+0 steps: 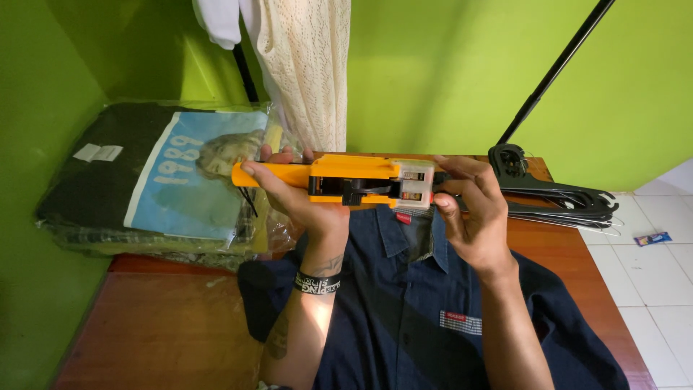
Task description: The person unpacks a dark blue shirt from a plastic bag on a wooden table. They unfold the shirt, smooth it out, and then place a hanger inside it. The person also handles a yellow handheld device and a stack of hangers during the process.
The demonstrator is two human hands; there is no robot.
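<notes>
Green walls close in behind our wooden table (pixel 166 332), where we count one dark blue shirt (pixel 411 303), one bagged stack of clothes (pixel 155 180) far left and one pile of black hangers (pixel 559 198) far right. Our left hand (pixel 299 198) grips one orange tagging gun (pixel 346 180) above the collar; right hand (pixel 473 209) curls narrowly around its clear tip.

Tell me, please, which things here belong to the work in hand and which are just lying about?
In use: orange tagging gun, left hand, right hand, dark blue shirt.
Lying about: bagged folded clothes, black hangers, lace garment.
</notes>
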